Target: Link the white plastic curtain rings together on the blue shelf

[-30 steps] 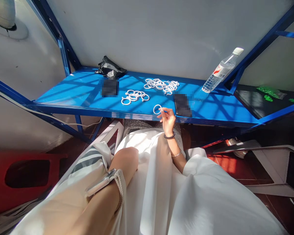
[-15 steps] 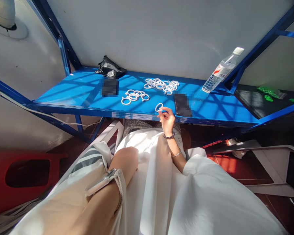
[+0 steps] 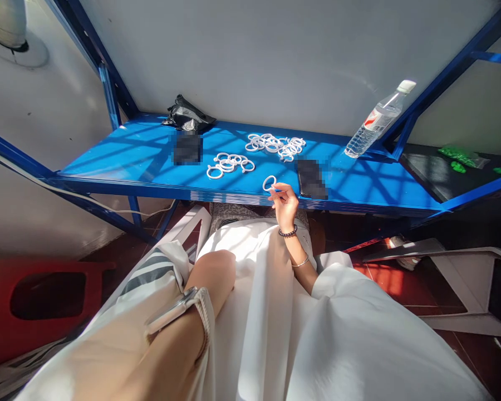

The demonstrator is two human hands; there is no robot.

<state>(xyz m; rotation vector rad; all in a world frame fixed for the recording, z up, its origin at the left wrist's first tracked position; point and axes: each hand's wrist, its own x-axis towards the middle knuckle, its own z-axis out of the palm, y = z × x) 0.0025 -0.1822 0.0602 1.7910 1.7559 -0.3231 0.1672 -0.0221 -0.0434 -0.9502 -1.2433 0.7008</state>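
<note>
Between the thumb and fingers of my right hand (image 3: 285,204) is a white curtain ring (image 3: 264,184), pinched at its lower right side, just above the front edge of the blue table (image 3: 142,170). A dark beaded bracelet and a thin bangle circle that wrist. Nearer the camera lies my left hand (image 3: 216,268), bent downward, with its fingers hidden; a silver watch-like piece (image 3: 171,315) on a woven band is strapped behind it. Several white rings form a small group (image 3: 220,167) left of the held ring. Farther back, more rings lie in a denser cluster (image 3: 271,146).
A dark phone-like object (image 3: 311,181), partly blurred out, lies right of my right hand. Behind it leans a water bottle (image 3: 369,125). A black plastic bag (image 3: 187,116) and a blurred dark item (image 3: 187,148) are at back left. Blue frame bars (image 3: 438,72) slope up beside the table.
The held ring has turned slightly in my right fingers, its opening showing wider and a little farther left. My left arm and the rings on the table have stayed put.
</note>
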